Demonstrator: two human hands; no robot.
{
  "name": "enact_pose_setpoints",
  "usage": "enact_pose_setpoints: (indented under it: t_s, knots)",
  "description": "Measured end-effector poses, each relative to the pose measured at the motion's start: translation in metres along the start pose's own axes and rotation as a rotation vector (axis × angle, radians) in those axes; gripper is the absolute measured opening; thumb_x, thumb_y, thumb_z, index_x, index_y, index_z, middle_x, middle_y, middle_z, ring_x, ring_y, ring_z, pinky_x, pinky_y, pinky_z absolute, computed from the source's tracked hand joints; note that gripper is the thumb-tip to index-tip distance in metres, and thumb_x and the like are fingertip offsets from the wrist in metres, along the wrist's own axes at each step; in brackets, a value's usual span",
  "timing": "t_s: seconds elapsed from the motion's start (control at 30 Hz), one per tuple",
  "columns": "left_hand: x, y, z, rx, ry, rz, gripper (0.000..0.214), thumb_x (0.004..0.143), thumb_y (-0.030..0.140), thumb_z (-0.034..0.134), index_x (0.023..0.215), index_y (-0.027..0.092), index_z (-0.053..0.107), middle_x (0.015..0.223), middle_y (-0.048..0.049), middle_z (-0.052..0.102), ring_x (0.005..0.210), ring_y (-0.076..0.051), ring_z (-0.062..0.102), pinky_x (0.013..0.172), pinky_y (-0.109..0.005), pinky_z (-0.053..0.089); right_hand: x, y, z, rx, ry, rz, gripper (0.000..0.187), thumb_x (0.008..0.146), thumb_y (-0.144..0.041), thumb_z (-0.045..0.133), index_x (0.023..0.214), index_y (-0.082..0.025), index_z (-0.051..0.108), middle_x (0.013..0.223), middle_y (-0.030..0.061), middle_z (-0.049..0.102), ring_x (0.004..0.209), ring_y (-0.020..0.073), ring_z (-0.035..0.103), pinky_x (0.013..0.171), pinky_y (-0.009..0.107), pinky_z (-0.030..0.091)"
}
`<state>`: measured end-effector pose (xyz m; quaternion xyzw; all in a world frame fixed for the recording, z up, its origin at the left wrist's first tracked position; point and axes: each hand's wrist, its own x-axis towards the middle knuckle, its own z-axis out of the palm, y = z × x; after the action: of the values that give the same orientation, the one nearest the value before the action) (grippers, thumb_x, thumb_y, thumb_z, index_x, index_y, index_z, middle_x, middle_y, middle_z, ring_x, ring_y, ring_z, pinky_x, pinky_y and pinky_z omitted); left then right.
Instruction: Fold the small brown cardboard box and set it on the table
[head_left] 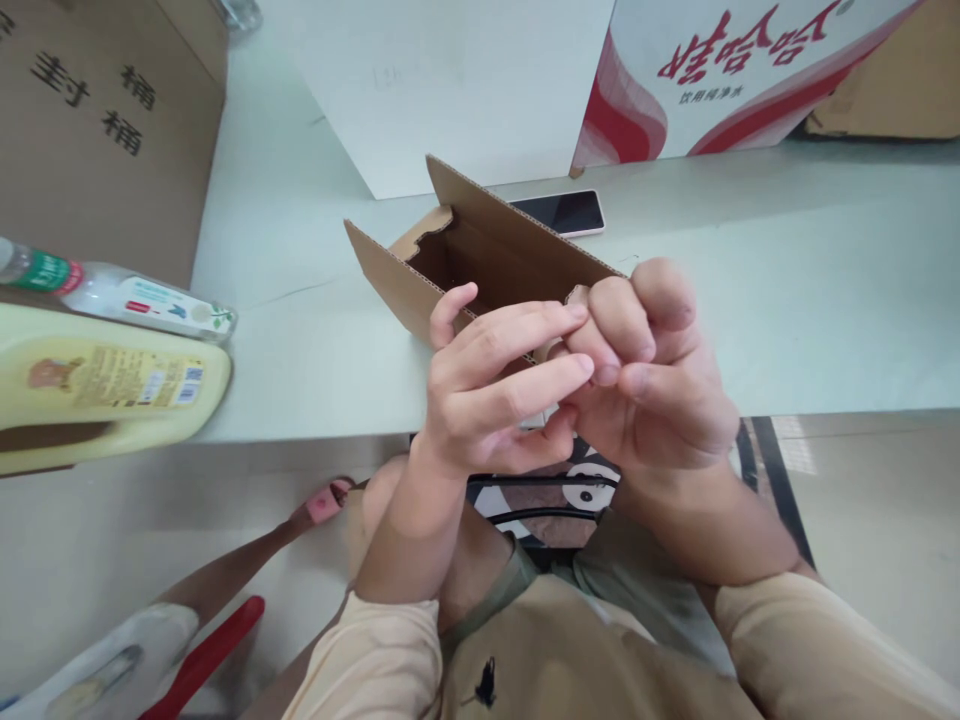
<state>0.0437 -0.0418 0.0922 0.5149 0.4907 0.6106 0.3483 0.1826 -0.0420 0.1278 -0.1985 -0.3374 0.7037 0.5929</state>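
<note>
Both of my hands meet in the middle of the head view, over the near side of an open cardboard box [517, 245]. My left hand [495, 385] has its fingers stretched out and apart, the tips touching the fingers of the other hand. Curled fingers and a bent thumb mark my right hand [660, 370], its palm partly turned up. Whether something small sits between its fingertips is too hidden to make out. Two long flaps of the box stand up, and its dark inside shows between them. The hands cover its near right end.
Behind the box a phone [562, 212] lies on the pale table [825, 290]. A white and red carton [480, 90] stands at the back. On the left are a large brown carton [105, 130], a plastic bottle [150, 297] and a yellow jug [112, 380]. Another person's leg [255, 555] shows lower left.
</note>
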Motion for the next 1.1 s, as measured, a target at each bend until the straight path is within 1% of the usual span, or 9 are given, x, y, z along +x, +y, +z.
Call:
enact_pose_setpoints:
  t_s: [0.17, 0.3, 0.43, 0.5, 0.63, 0.7, 0.83, 0.97, 1.1]
  knots:
    - [0.001, 0.002, 0.0, 0.015, -0.007, 0.015, 0.027, 0.075, 0.038, 0.08, 0.078, 0.027, 0.056, 0.084, 0.0013, 0.068, 0.089, -0.022, 0.07, 0.117, -0.062, 0.032, 0.0, 0.0, 0.0, 0.029, -0.004, 0.018, 0.053, 0.064, -0.03, 0.085, 0.073, -0.027, 0.034, 0.063, -0.0059, 0.034, 0.054, 0.0133, 0.038, 0.05, 0.031, 0.039]
    - [0.001, 0.001, 0.0, 0.04, -0.039, 0.054, 0.034, 0.068, 0.043, 0.085, 0.074, 0.027, 0.055, 0.085, 0.0023, 0.069, 0.088, -0.023, 0.07, 0.118, -0.061, 0.031, 0.0, 0.0, 0.002, 0.045, -0.008, 0.004, 0.05, 0.066, -0.024, 0.084, 0.072, -0.026, 0.034, 0.064, -0.006, 0.035, 0.054, 0.0131, 0.038, 0.049, 0.031, 0.038]
    - [0.002, 0.002, -0.004, 0.041, -0.033, 0.088, 0.029, 0.07, 0.041, 0.083, 0.073, 0.027, 0.058, 0.082, 0.0015, 0.07, 0.087, -0.022, 0.071, 0.116, -0.056, 0.035, -0.001, -0.001, 0.004, 0.069, -0.018, 0.003, 0.048, 0.067, -0.02, 0.082, 0.071, -0.026, 0.035, 0.064, -0.0064, 0.034, 0.055, 0.0127, 0.039, 0.05, 0.029, 0.04]
    - [0.001, 0.005, -0.006, 0.077, -0.082, 0.205, 0.027, 0.068, 0.039, 0.084, 0.074, 0.027, 0.061, 0.083, 0.0007, 0.072, 0.087, -0.022, 0.072, 0.114, -0.051, 0.037, -0.002, -0.002, 0.004, 0.085, -0.034, 0.004, 0.046, 0.067, -0.02, 0.081, 0.072, -0.026, 0.036, 0.065, -0.0062, 0.032, 0.057, 0.0124, 0.04, 0.051, 0.028, 0.041]
    - [0.0, 0.01, -0.008, 0.269, -0.245, 0.608, 0.022, 0.068, 0.031, 0.078, 0.086, 0.031, 0.065, 0.103, -0.0002, 0.076, 0.092, -0.022, 0.074, 0.113, -0.046, 0.036, -0.001, -0.001, 0.003, 0.088, -0.066, 0.02, 0.038, 0.068, -0.019, 0.078, 0.072, -0.025, 0.041, 0.066, -0.0052, 0.032, 0.058, 0.0128, 0.04, 0.052, 0.027, 0.042]
    - [0.0, 0.01, -0.01, 0.317, -0.248, 0.649, 0.025, 0.07, 0.031, 0.074, 0.093, 0.031, 0.064, 0.108, -0.0015, 0.076, 0.092, -0.022, 0.074, 0.112, -0.046, 0.037, 0.001, 0.002, 0.002, 0.112, -0.088, 0.032, 0.035, 0.069, -0.019, 0.077, 0.073, -0.026, 0.043, 0.066, -0.005, 0.031, 0.059, 0.0129, 0.04, 0.054, 0.027, 0.044]
    - [0.001, 0.009, -0.013, 0.33, -0.237, 0.646, 0.031, 0.07, 0.032, 0.072, 0.099, 0.029, 0.063, 0.112, -0.0037, 0.075, 0.099, -0.024, 0.073, 0.113, -0.046, 0.035, 0.004, 0.003, 0.001, 0.28, -0.103, 0.117, 0.035, 0.066, -0.021, 0.077, 0.075, -0.025, 0.044, 0.068, -0.0056, 0.03, 0.06, 0.0109, 0.041, 0.058, 0.024, 0.049]
    - [0.003, 0.006, -0.011, 0.417, -0.212, 0.78, 0.031, 0.077, 0.031, 0.063, 0.108, 0.029, 0.062, 0.115, -0.0023, 0.074, 0.1, -0.021, 0.073, 0.111, -0.043, 0.037, 0.005, 0.003, -0.003, 0.422, -0.078, 0.199, 0.036, 0.065, -0.019, 0.077, 0.075, -0.024, 0.043, 0.069, -0.0063, 0.033, 0.063, 0.0081, 0.045, 0.064, 0.019, 0.055]
    - [0.004, 0.007, -0.007, 0.464, -0.169, 0.83, 0.031, 0.08, 0.033, 0.057, 0.111, 0.027, 0.059, 0.112, -0.0023, 0.074, 0.098, -0.019, 0.072, 0.109, -0.043, 0.039, 0.004, 0.003, -0.004, 0.481, -0.085, 0.218, 0.034, 0.067, -0.015, 0.075, 0.076, -0.024, 0.043, 0.07, -0.0063, 0.036, 0.066, 0.0058, 0.048, 0.071, 0.014, 0.056]
